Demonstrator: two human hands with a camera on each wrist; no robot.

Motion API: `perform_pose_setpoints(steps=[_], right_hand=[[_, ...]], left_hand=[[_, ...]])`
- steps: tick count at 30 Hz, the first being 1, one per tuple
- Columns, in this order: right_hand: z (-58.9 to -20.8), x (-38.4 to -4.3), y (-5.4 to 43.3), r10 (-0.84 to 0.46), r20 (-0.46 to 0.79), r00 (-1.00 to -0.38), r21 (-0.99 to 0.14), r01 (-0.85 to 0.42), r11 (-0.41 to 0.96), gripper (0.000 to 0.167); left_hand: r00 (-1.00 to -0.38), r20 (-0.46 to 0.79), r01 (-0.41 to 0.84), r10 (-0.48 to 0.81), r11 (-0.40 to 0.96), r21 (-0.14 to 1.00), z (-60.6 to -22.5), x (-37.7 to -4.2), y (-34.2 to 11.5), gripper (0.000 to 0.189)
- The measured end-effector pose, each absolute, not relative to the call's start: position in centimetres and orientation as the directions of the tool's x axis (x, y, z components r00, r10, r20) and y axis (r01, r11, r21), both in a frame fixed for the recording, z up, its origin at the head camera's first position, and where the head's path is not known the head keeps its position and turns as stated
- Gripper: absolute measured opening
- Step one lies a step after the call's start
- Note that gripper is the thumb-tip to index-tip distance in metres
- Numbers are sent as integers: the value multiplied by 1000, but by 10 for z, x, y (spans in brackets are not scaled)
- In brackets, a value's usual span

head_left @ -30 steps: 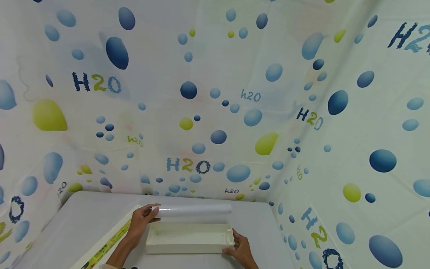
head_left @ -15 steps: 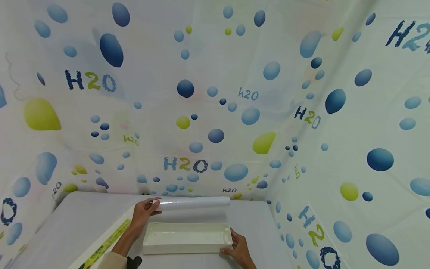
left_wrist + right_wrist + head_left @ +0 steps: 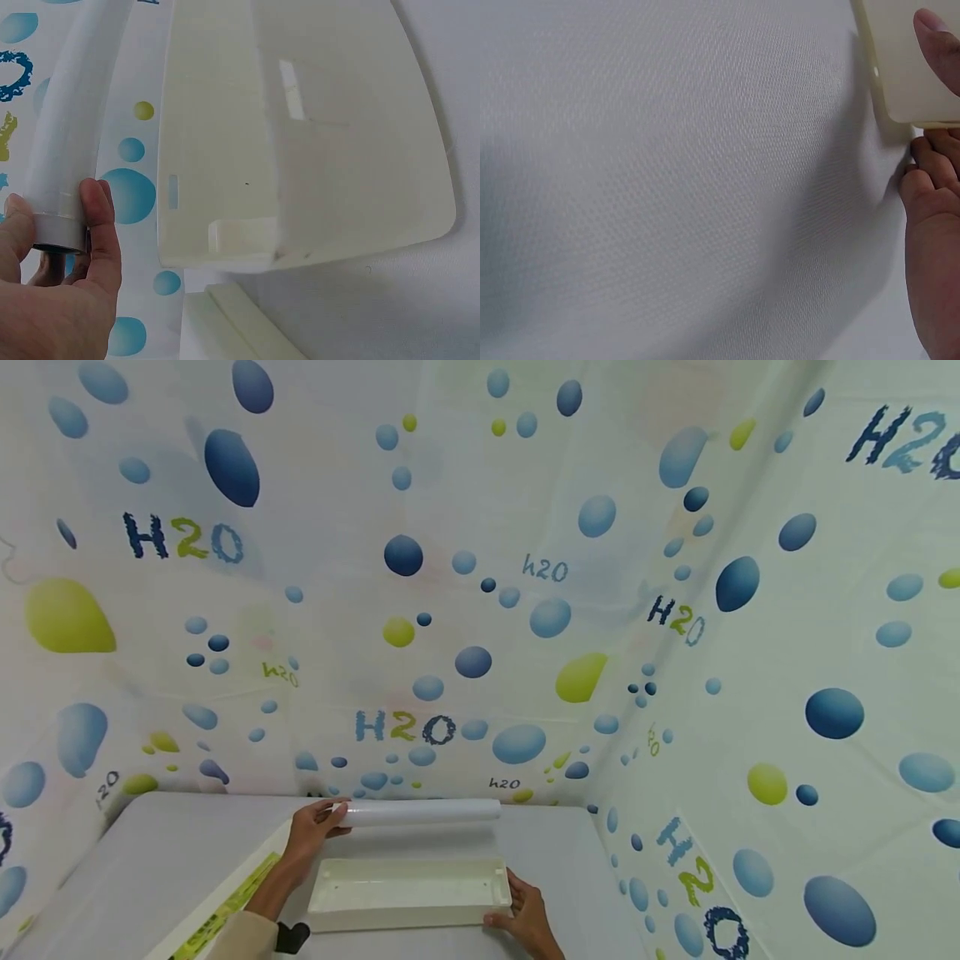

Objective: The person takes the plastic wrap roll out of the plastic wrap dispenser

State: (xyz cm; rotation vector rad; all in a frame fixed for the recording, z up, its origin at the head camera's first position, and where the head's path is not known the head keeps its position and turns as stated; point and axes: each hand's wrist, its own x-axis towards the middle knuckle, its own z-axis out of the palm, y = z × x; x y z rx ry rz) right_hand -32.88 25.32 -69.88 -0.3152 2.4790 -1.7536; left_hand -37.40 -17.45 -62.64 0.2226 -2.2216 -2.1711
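My left hand (image 3: 313,835) pinches the left end of a shiny white roll (image 3: 420,812), which looks like plastic wrap. Thumb and fingers close round that roll's end (image 3: 64,165) in the left wrist view. The roll lies level, behind and apart from a long cream plastic box (image 3: 408,897) with an open top. At the box's right end, my right hand (image 3: 528,914) grips it, thumb on the front and fingers behind the end wall. In the right wrist view only a corner of the box (image 3: 900,82) shows, with part of the right hand (image 3: 937,202).
Left of the box, a long white strip-shaped piece with a yellow-green printed band (image 3: 225,906) lies slantwise, partly behind my left forearm. A white cloth covers the table (image 3: 577,877). Patterned sheets (image 3: 450,610) hang at the back and on both sides.
The left hand has raised the roll slightly away from the box, toward the table's back edge. My right hand keeps its grip on the box. The head view has turned a little right.
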Motion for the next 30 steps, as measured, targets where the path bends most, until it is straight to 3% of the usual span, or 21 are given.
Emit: perform_pose_setpoints(steps=[16, 30], right_hand=[[-698, -329, 253, -203, 1, -979, -943, -68, 324, 106], [-695, -328, 252, -196, -11, -980, -950, -51, 308, 104]], left_hand=[[-990, -98, -97, -105, -12, 995, -639, -386, -177, 48], [-989, -102, -109, -104, 58, 992, -642, -394, -169, 45]])
